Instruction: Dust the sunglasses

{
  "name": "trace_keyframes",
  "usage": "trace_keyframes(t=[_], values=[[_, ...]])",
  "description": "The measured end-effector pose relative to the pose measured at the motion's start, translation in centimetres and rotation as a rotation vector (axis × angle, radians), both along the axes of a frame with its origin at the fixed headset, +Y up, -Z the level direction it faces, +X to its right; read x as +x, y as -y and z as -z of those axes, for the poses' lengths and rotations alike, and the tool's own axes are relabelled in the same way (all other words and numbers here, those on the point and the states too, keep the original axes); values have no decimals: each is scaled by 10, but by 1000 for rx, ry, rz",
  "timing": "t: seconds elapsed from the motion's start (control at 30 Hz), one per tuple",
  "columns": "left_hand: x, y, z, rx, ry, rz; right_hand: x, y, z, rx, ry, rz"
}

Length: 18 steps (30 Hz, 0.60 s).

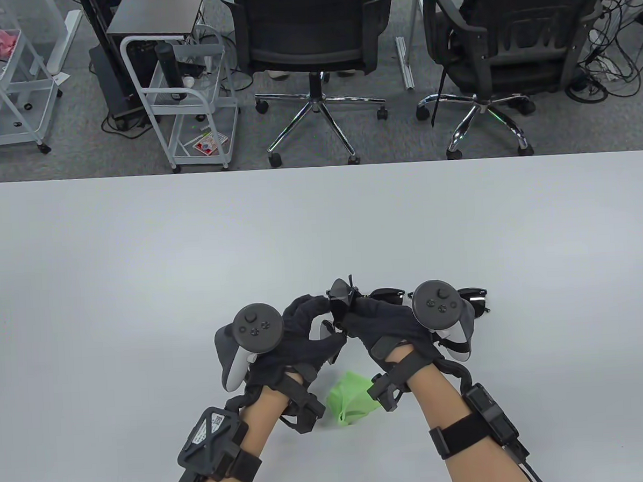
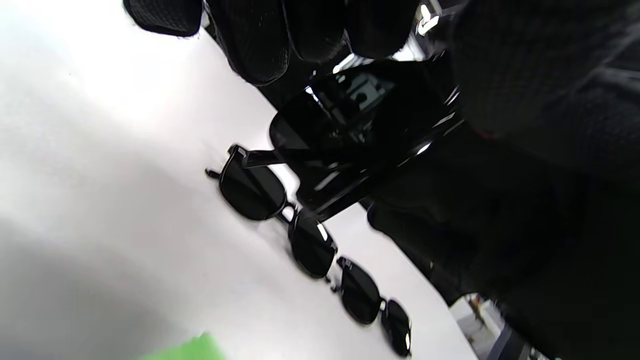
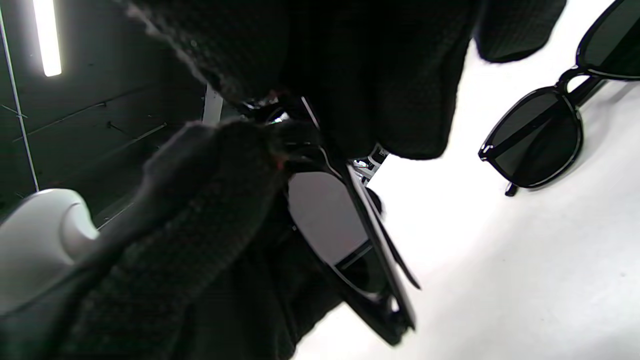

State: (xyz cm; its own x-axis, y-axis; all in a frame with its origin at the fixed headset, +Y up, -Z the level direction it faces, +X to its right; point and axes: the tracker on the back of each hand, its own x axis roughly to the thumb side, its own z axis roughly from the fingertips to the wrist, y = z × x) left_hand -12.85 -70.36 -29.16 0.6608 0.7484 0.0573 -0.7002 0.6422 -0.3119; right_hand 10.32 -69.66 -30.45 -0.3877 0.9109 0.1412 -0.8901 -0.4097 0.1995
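A pair of black sunglasses (image 1: 339, 295) is held above the table between both gloved hands. My left hand (image 1: 317, 311) grips it from the left and my right hand (image 1: 360, 311) from the right. The held pair fills the left wrist view (image 2: 350, 130), and the right wrist view (image 3: 330, 225) shows a lens and a folded arm. Two more black pairs lie on the table behind my right hand: one (image 1: 386, 293) partly hidden by it, one (image 1: 476, 297) further right. They lie in a row in the left wrist view (image 2: 250, 187) (image 2: 372, 305). A green cloth (image 1: 352, 398) lies crumpled on the table between my wrists, in neither hand.
The white table (image 1: 192, 248) stretches wide ahead and to both sides. Beyond its far edge stand two office chairs (image 1: 310, 31) and white carts (image 1: 190, 97) on the floor.
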Motion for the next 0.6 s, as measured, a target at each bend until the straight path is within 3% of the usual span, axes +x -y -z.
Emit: trace_keyframes(t=[0.43,0.6], values=[[-3,5,6,-59,165,-66,9,2,2,40,-112,24],[-10,3,7,-65,140,-160,21,9,3,-21,-66,116]])
